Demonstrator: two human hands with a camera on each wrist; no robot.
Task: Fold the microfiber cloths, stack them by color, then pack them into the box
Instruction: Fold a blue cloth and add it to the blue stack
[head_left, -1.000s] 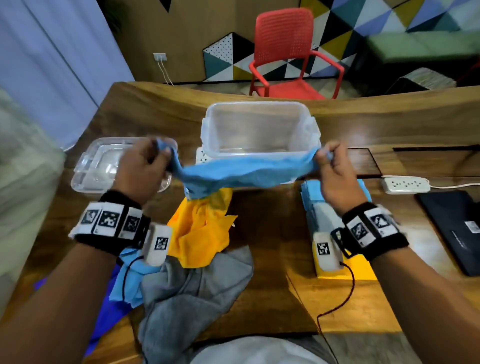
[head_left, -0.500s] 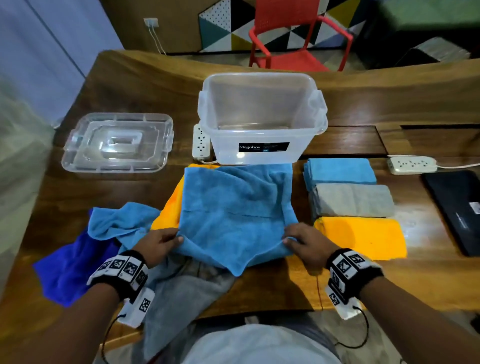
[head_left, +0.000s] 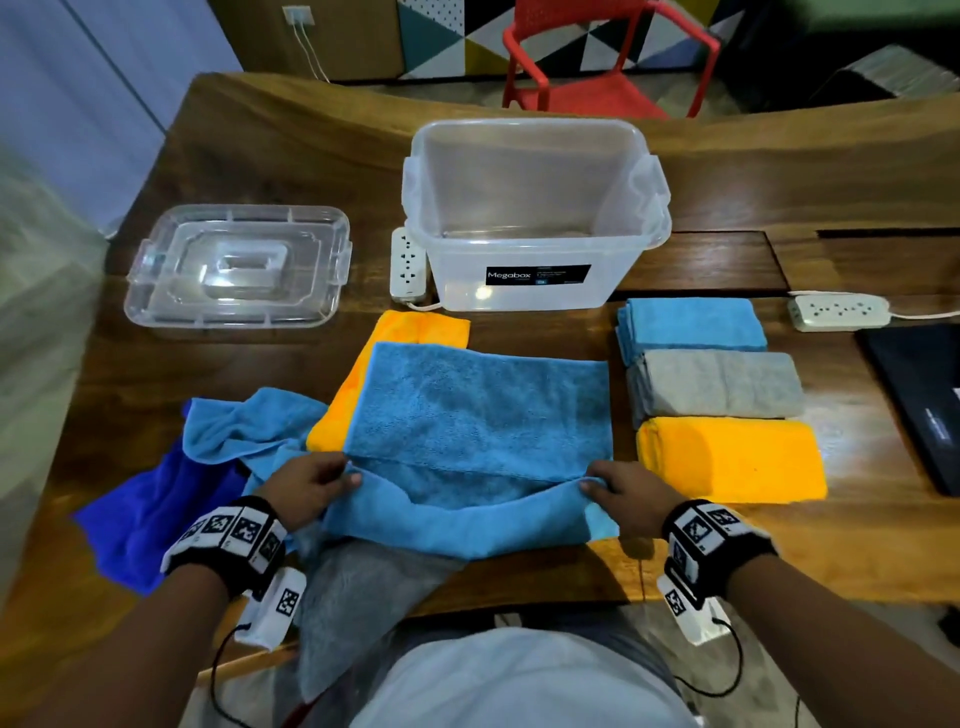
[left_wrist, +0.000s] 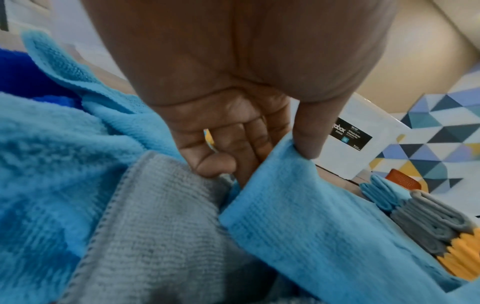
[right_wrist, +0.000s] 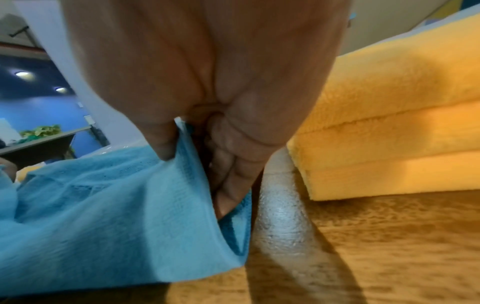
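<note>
A light blue cloth (head_left: 478, 415) lies spread on the table in front of me, its near edge lifted into a fold. My left hand (head_left: 311, 480) pinches the near left corner of the light blue cloth (left_wrist: 298, 216) between thumb and fingers. My right hand (head_left: 618, 486) pinches the near right corner of the same cloth (right_wrist: 130, 205). Under it lie a yellow cloth (head_left: 410, 327) and a grey cloth (head_left: 358, 587). Folded stacks sit at right: light blue stack (head_left: 691, 325), grey stack (head_left: 717, 384), yellow stack (head_left: 732, 457). The clear box (head_left: 530, 208) stands empty behind.
The box's clear lid (head_left: 236, 265) lies at the left. A crumpled light blue cloth (head_left: 239, 423) and a dark blue cloth (head_left: 150, 519) lie at the near left. White power strips (head_left: 408, 265) (head_left: 836, 310) flank the box. A black device (head_left: 919, 400) sits far right.
The light blue cloth, held up stretched in the air a second ago, now lies on the table. Both hands came down and toward me and now lift its near edge.
</note>
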